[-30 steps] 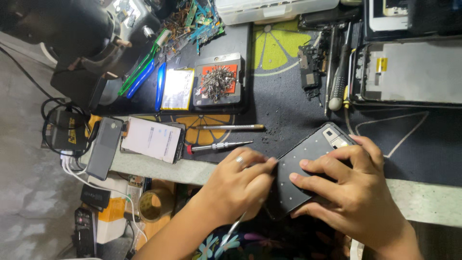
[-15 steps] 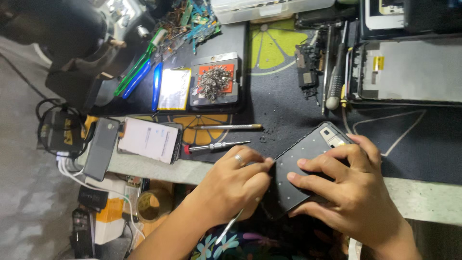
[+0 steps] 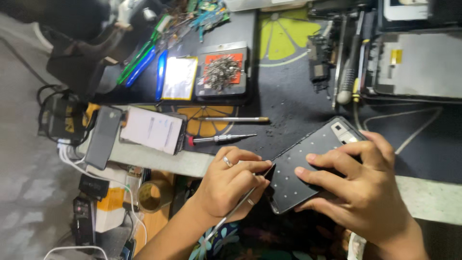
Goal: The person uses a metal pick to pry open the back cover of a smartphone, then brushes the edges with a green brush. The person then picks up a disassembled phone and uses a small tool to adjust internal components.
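A dark phone (image 3: 308, 163), face down with small pale dots on its back, lies tilted at the near edge of the black work mat (image 3: 288, 96). My right hand (image 3: 356, 192) rests on it, fingers spread across the back and holding it down. My left hand (image 3: 231, 185), with a ring on one finger, grips a thin metal pry tool (image 3: 240, 204). The tool's tip touches the phone's left edge near the lower corner. The phone's right side is hidden under my right hand.
Two slim screwdrivers (image 3: 221, 138) lie on the mat just beyond my left hand. Farther back stand a tray of small screws (image 3: 222, 72), a flat silvery battery (image 3: 179, 78) and blue and green tools. A white phone (image 3: 151, 130), a dark phone (image 3: 102, 137) and cables sit left.
Both hands stay on the phone almost unmoved. The view has shifted slightly, and the tool tip stays at the phone's left edge.
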